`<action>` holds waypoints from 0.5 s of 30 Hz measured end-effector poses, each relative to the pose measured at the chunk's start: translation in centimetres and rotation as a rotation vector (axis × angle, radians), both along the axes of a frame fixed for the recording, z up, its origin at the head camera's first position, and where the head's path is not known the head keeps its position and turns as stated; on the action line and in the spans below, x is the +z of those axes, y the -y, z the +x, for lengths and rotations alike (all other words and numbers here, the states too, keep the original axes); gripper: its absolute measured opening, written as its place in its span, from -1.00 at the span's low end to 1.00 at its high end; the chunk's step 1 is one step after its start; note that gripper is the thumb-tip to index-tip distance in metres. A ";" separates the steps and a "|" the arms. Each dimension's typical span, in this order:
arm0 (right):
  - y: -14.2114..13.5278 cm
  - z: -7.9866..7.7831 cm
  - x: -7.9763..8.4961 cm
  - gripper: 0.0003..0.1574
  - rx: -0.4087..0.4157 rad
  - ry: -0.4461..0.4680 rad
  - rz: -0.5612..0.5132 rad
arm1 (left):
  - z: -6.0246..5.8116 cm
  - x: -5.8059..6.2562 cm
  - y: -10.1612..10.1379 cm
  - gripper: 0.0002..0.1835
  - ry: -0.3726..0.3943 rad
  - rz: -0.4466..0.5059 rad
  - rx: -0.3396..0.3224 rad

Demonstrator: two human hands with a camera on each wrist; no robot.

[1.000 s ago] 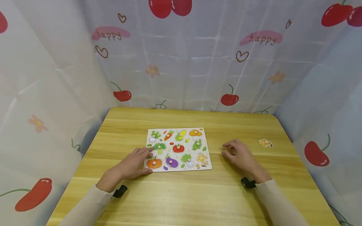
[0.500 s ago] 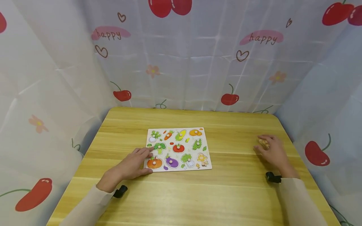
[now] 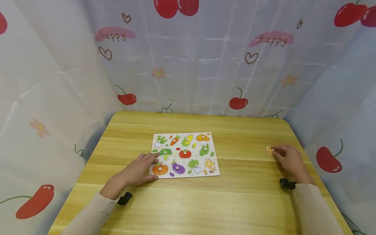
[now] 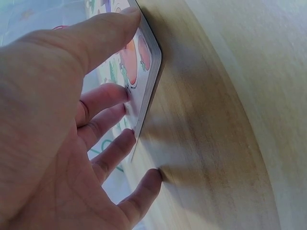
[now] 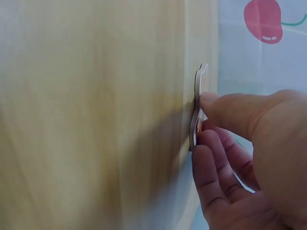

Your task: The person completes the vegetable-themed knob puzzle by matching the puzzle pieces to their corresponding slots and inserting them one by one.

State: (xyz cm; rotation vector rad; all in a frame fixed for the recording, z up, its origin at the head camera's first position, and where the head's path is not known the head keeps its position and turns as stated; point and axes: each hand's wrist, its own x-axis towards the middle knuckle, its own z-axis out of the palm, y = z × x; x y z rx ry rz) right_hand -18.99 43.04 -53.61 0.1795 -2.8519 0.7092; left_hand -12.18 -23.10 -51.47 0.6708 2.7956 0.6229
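A white puzzle board (image 3: 195,154) with knobbed vegetable pieces lies flat on the table. My left hand (image 3: 136,171) rests on its left side, fingers fairly straight, with the thumb at the near left corner. In the left wrist view the thumb and some fingertips touch the board (image 4: 144,96), while the little finger is on the table. Far to the right, my right hand (image 3: 290,160) pinches a yellow mushroom puzzle piece (image 3: 268,150). The right wrist view shows the piece (image 5: 196,112) edge-on between thumb and fingers, its shadow on the table. At the board's lower right, the mushroom spot (image 3: 209,164) has no visible knob.
The wooden table (image 3: 188,202) has rounded far corners. Curtains (image 3: 188,65) printed with cherries, flowers and "happy" hang behind it and on both sides. A small black camera is strapped at each wrist.
My right hand has moved right from beside the board to the mushroom piece and taken hold of it. The piece has shifted slightly left. My left hand and the board stay put.
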 end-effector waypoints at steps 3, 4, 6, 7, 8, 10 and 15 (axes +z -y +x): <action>0.4 0.1 0.0 -0.76 -0.009 -0.001 0.004 | 0.0 -0.1 0.0 0.00 0.007 0.001 0.004; 0.6 0.1 0.0 -0.77 -0.010 0.000 0.007 | 0.0 -0.1 0.0 0.00 0.007 0.002 0.004; 0.8 0.2 0.0 -0.79 -0.012 0.000 0.007 | 0.0 -0.2 0.0 0.00 0.005 0.002 0.001; 0.9 0.2 0.0 -0.79 -0.012 -0.002 0.008 | 0.0 -0.2 0.0 -0.02 0.004 0.004 0.000; 1.0 0.3 0.0 -0.80 -0.012 -0.003 0.010 | -0.1 -0.2 0.0 -0.04 0.001 0.003 -0.002; 1.2 0.4 -0.1 -0.81 -0.012 -0.003 0.008 | -0.1 -0.2 0.0 -0.06 -0.005 0.003 -0.007; 1.9 0.6 0.0 -0.81 -0.010 0.003 -0.005 | 0.0 -0.1 0.1 -0.10 -0.006 0.000 -0.008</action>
